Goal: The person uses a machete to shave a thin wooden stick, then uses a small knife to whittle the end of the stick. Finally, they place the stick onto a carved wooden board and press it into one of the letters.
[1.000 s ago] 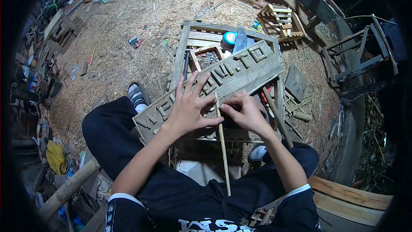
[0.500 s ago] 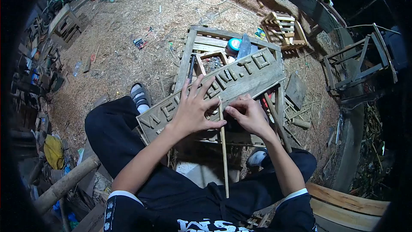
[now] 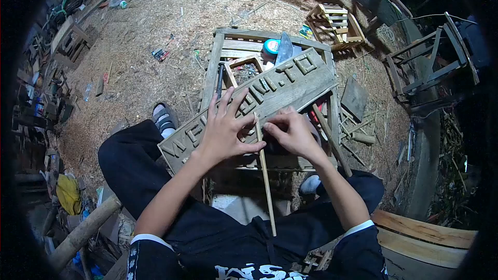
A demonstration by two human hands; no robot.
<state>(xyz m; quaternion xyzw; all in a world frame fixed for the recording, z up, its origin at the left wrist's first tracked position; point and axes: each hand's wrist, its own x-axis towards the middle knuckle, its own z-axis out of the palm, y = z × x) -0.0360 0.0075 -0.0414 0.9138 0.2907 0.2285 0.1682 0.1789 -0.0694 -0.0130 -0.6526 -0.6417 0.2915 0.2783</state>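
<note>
A long wooden sign (image 3: 301, 91) with raised wooden letters lies slanted across a slatted wooden frame before me. My left hand (image 3: 220, 127) rests over the sign with its fingers spread, covering some letters. Its thumb and index finger touch a thin wooden strip (image 3: 266, 181), which extends down toward my lap. Close to the strip's upper end, my right hand (image 3: 291, 132) is closed in a pinch above the sign's lower edge. Whatever lies between its fingertips is too small or hidden to make out.
The slatted frame (image 3: 209, 67) carries a small wooden box (image 3: 233, 72), a blue-lidded round container (image 3: 271, 46), a blade (image 3: 284, 49) and a dark-handled tool (image 3: 220, 79). A wooden crate (image 3: 337, 26) stands beyond. A stick (image 3: 332, 137) leans at the right; shavings cover the ground.
The whole view has shifted slightly, so the scene sits a little further left and up. Both hands keep nearly the same places on the sign and strip.
</note>
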